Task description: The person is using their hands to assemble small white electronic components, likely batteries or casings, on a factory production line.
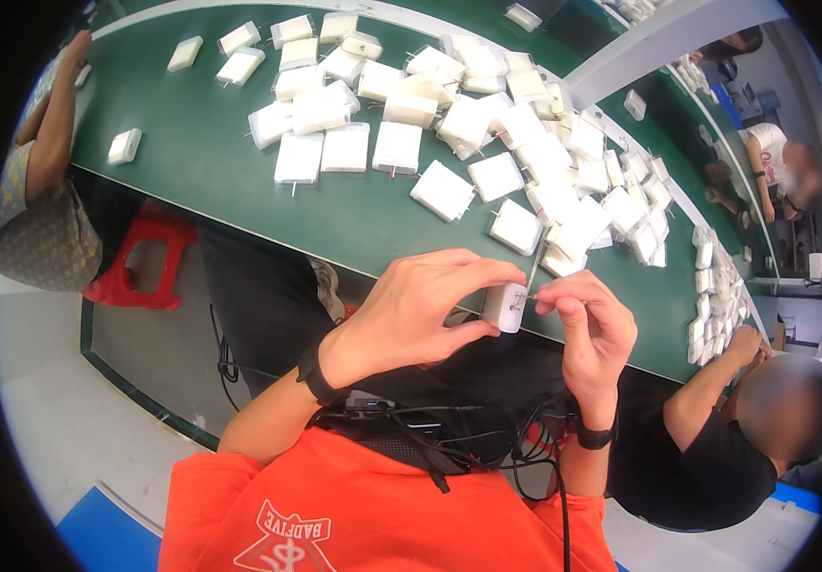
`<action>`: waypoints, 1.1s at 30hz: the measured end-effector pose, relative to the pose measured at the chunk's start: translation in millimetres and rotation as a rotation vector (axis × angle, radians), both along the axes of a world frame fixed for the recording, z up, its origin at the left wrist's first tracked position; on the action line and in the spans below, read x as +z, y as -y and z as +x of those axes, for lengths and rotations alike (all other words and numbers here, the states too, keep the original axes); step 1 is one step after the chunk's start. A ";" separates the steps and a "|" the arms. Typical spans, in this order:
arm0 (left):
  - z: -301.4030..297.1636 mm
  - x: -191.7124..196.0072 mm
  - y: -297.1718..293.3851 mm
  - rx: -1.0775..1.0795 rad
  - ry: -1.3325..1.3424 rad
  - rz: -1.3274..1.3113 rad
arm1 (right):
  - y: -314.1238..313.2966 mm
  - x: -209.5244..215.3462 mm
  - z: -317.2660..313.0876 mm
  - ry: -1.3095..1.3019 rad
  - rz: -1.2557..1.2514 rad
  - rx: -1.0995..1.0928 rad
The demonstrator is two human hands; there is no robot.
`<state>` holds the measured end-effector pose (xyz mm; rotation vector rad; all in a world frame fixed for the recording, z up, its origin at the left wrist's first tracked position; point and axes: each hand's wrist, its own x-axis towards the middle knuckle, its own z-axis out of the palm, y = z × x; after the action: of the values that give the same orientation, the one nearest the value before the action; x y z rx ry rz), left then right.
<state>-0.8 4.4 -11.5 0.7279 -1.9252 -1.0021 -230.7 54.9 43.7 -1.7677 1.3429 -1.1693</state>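
My left hand (421, 303) grips a small white rectangular block (504, 308) between thumb and fingers, just over the near table edge. One narrow end of the block faces right, with thin dark wires on it. My right hand (590, 329) is closed in a pinch close to that end. Between its fingertips is a thin metal rod-like piece (594, 302); its exact kind is too small to tell. Past my hands lies a big loose heap of similar white blocks (468, 124), several with short leads sticking out.
The green table (182, 205) curves across the view. A lone block (125, 147) lies at its left, and neat rows of blocks (707, 300) stand at the right. People sit on both sides, one near a red stool (144, 257). Black cables (525, 448) hang before my torso.
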 end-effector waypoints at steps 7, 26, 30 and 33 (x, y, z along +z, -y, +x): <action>-2.0 1.8 -1.5 0.023 0.008 0.021 | -5.1 -30.8 3.3 0.701 0.380 -0.045; -0.6 4.0 -1.3 0.015 0.039 0.007 | 8.6 15.6 3.3 -0.204 0.127 0.079; -1.9 3.5 -1.1 -0.001 0.031 0.010 | 14.5 17.8 3.0 -0.232 0.083 0.123; -1.9 0.8 -2.3 0.016 0.014 -0.007 | 20.6 21.2 7.4 -0.247 0.106 0.163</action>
<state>-2.7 6.7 -10.8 0.7470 -1.9314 -0.9831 -223.3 34.3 64.9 -1.9510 1.3427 -0.7983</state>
